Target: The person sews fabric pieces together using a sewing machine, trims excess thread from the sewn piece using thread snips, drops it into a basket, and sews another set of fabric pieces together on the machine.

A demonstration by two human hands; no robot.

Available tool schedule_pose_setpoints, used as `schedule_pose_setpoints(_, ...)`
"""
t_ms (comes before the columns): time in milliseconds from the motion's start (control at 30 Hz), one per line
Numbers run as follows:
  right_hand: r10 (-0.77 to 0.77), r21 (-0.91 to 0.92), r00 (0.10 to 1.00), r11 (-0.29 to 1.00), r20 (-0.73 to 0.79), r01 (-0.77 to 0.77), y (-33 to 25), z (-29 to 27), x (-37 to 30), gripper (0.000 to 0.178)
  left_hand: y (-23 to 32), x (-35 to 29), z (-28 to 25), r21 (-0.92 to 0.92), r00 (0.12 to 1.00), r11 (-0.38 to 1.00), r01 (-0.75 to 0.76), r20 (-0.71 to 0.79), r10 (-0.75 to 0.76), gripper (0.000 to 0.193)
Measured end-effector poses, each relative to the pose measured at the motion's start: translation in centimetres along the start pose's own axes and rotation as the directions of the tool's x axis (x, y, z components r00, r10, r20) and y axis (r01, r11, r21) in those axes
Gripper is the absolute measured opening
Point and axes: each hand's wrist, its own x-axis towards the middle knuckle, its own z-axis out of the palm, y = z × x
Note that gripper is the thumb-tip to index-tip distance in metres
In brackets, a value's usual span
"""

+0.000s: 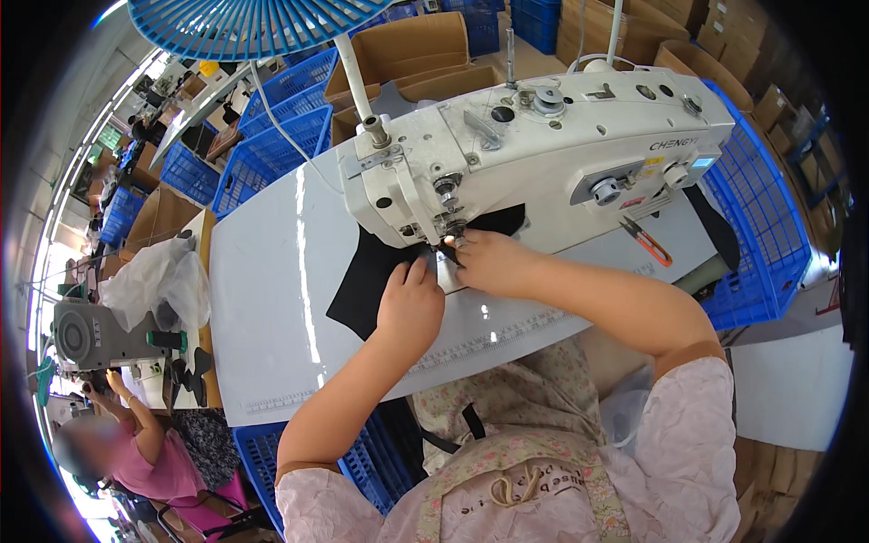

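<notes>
White and shiny, the bench [272, 326] is the biggest thing, and it fills the middle of the view. On it stands a big white sewing machine [561, 136], with its needle end on the left side. Blue plastic crates [765, 235] sit at the right of the bench, more blue crates [272, 145] sit at the far left, and brown cardboard boxes [407, 50] are stacked behind. A blue fan [244, 23] hangs at the top. A black cloth piece [371, 281] lies flat on the bench, partly under the needle end of the machine. The left hand [409, 303] lies on top of the black cloth piece with its fingers close together, pressing it down flat. The right hand [489, 261] is just beside the needle, touching the cloth edge there, and its fingers are bent and close together; I cannot tell if they pinch the cloth. Small snips with orange handles [650, 244] lie on the bench under the machine arm, at the right. Far off at the lower left, another person in a pink top [149, 452] sits by another machine [86, 337].
</notes>
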Motion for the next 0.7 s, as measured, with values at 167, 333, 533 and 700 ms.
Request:
schedule_pose_setpoints(167, 0.016, 0.001, 1.0, 1.0, 0.016, -0.016, -0.2, -0.6, 0.1, 0.011, -0.3, -0.7, 1.8, 0.018, 0.986, 1.0, -0.016, -0.163, 0.019, 0.028)
schedule_pose_setpoints(333, 0.029, -0.053, 0.979, 0.998, -0.201, -0.041, -0.5, -0.3, -0.1, 0.009, -0.1, -0.4, 1.6, -0.008, 0.995, 1.0, -0.025, -0.101, 0.024, 0.027)
schedule_pose_setpoints(533, 0.082, -0.095, 0.983, 0.991, -0.164, -0.099, -1.1, 0.3, 0.1, 0.011, 0.2, 0.0, 2.2, -0.025, 0.993, 1.0, -0.015, -0.118, 0.012, 0.022)
schedule_pose_setpoints(700, 0.116, -0.122, 0.984, 0.984, -0.136, -0.133, -1.6, 0.7, 0.9, 0.011, 0.4, 0.3, 3.6, 0.01, 0.985, 1.0, 0.014, -0.174, -0.012, 0.017)
